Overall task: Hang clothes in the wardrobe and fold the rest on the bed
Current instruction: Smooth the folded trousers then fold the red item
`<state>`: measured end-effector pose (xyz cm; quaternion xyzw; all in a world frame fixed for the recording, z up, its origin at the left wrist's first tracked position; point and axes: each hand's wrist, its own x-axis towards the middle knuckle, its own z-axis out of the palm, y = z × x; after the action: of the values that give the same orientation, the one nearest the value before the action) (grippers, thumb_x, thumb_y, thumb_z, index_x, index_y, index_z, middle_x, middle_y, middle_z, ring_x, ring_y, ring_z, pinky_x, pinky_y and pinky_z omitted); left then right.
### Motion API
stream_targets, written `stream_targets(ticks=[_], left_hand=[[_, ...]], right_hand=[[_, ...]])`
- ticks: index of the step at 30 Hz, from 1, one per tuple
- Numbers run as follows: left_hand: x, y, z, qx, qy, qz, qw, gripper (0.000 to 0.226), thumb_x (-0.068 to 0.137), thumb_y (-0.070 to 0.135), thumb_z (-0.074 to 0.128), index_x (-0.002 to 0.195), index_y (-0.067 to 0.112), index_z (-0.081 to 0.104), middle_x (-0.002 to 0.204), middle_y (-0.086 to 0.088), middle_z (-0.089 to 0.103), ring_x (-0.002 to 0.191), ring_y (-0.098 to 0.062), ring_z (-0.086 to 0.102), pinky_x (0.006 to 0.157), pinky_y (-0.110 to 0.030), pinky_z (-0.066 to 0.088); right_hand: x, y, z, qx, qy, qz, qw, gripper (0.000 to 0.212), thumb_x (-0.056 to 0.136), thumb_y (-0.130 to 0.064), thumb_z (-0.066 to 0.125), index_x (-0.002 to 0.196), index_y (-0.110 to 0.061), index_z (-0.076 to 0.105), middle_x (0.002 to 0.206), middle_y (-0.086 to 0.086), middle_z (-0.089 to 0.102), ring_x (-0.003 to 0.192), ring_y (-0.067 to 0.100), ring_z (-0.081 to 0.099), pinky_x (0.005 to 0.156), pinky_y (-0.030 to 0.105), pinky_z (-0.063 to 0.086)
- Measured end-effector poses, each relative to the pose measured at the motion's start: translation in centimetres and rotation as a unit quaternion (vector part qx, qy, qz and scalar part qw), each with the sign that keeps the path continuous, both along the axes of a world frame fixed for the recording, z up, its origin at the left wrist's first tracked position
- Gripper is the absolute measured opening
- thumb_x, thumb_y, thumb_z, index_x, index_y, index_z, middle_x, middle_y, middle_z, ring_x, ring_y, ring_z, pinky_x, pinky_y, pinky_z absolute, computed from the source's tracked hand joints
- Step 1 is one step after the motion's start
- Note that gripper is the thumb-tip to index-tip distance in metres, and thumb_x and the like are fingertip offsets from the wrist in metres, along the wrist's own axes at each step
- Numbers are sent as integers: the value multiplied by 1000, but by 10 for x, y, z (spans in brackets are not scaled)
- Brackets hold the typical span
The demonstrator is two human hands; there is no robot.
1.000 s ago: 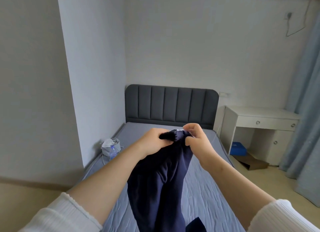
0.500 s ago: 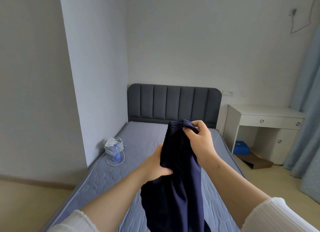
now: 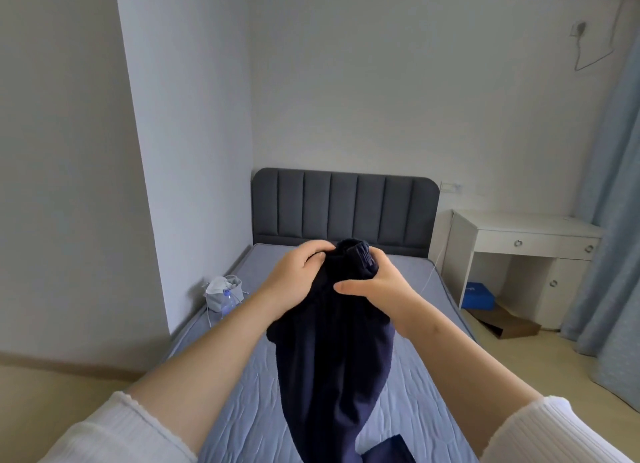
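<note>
A dark navy garment (image 3: 332, 358) hangs in front of me above the bed (image 3: 422, 403), bunched at its top end. My left hand (image 3: 298, 275) grips the bunched top from the left, fingers curled over the cloth. My right hand (image 3: 374, 286) grips it from the right, thumb laid across the front. The cloth drops down between my forearms, and its lower end lies on the grey-blue mattress near the bottom edge of the view.
A grey padded headboard (image 3: 344, 206) backs the bed. A small grey bag with a water bottle (image 3: 224, 293) sits on the mattress by the left wall. A white desk (image 3: 519, 241) stands at right, with a blue box (image 3: 479, 295) beneath it, and curtains (image 3: 613, 220) beyond.
My left hand has risen from lower on the garment up to its bunched top, beside my right hand. Both hands now hold the top end together.
</note>
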<state>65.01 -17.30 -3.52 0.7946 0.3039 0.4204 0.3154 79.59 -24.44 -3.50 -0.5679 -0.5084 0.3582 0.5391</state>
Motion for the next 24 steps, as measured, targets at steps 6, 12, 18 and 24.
stream_targets(ticks=[6,12,18,24], left_hand=[[-1,-17,72,80,-103,-25,991,29,95,15,47,88,41,57,74,17,59,66,8,53,67,-5,41],[-14,-16,129,50,-126,10,991,25,87,32,62,109,35,51,80,7,54,70,-2,54,66,-12,46],[-41,-18,125,-264,-97,-58,958,50,71,52,68,112,24,60,99,9,67,84,-10,65,62,-24,52],[-31,-20,135,-339,-216,-59,914,30,77,29,73,99,10,69,88,-8,74,74,-22,72,53,-29,55]], right_hand=[[-17,4,25,59,102,69,991,42,77,-7,73,112,-22,54,101,0,70,90,14,68,70,24,55],[-33,15,91,158,174,-38,971,17,75,-1,66,86,-13,64,71,1,72,71,18,70,58,26,57],[-28,12,137,239,236,-94,937,22,76,-4,64,97,-12,64,89,9,70,82,24,68,70,35,59],[-33,15,140,243,221,-91,940,20,77,-9,62,96,-12,59,89,6,66,83,21,64,67,30,55]])
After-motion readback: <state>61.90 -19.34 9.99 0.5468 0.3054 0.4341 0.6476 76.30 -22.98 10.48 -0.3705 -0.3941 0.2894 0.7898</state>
